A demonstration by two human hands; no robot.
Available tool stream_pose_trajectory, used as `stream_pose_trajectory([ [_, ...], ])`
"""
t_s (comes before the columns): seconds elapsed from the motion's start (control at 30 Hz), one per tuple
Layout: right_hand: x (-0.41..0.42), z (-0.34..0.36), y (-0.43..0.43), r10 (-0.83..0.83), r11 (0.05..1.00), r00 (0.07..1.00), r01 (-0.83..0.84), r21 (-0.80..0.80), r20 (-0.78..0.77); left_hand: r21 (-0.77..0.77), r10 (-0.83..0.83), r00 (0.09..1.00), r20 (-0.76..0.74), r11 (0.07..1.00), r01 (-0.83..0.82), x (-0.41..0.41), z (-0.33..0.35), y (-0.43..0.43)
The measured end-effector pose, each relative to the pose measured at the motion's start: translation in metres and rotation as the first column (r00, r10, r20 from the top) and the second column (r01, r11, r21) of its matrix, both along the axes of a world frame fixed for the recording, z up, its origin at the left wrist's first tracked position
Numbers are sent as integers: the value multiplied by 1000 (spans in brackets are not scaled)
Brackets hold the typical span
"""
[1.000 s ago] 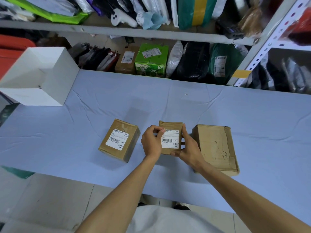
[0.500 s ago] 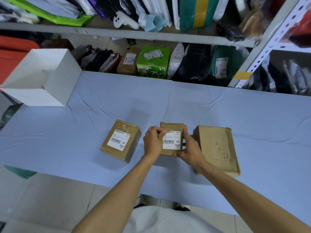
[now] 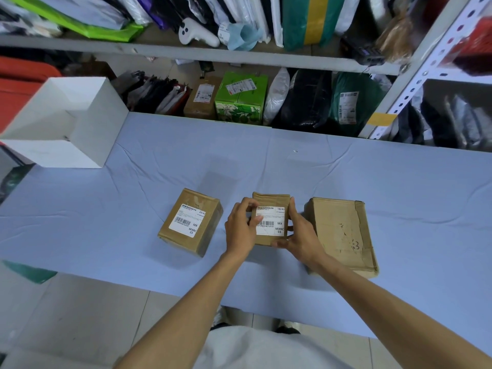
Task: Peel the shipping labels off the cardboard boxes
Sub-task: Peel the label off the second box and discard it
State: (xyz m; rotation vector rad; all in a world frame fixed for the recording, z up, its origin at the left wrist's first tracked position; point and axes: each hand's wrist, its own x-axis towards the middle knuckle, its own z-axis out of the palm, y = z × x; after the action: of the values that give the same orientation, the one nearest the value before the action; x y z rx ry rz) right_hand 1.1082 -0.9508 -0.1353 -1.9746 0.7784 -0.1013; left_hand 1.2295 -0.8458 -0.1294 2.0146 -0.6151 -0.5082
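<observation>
Three cardboard boxes lie in a row on the blue table. The middle box [image 3: 270, 199] carries a white shipping label [image 3: 274, 222]. My left hand [image 3: 241, 230] grips its left side, with fingertips curled at the label's upper left corner. My right hand [image 3: 300, 235] holds the box's right side and near corner, thumb under the front edge. The left box [image 3: 210, 230] lies apart with its own white label [image 3: 187, 221] intact. The right box [image 3: 343, 233] shows a bare, scuffed top with no label.
An open white box [image 3: 87, 129] stands at the table's far left. The blue cloth-covered table [image 3: 346, 177] stretches behind the boxes. Metal shelves [image 3: 239, 59] packed with parcels and bags run along the far edge. Tiled floor lies below the near edge.
My left fingers have shifted slightly at the label's upper left corner. The middle box and my right hand stay where they were.
</observation>
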Motion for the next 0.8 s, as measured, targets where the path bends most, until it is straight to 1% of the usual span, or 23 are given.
stream_pose_trajectory([
  [0.1,0,-1,0,4,1000,1000,-4,-4,5,-59,27,998,-55,998,-30,2,1,3],
  [0.3,0,0,2,-25,999,1000,25,39,4,-117,64,987,-148,990,-82,6,-1,5],
  [0.5,0,1,1,-28,999,1000,28,43,4,-128,71,989,-129,988,-88,6,-3,4],
  [0.67,0,1,1,-23,999,1000,23,40,4,-101,110,993,-36,988,-113,1,-7,2],
  [0.8,0,2,1,-26,999,1000,26,44,4,-97,101,994,-51,990,-105,2,-4,0],
])
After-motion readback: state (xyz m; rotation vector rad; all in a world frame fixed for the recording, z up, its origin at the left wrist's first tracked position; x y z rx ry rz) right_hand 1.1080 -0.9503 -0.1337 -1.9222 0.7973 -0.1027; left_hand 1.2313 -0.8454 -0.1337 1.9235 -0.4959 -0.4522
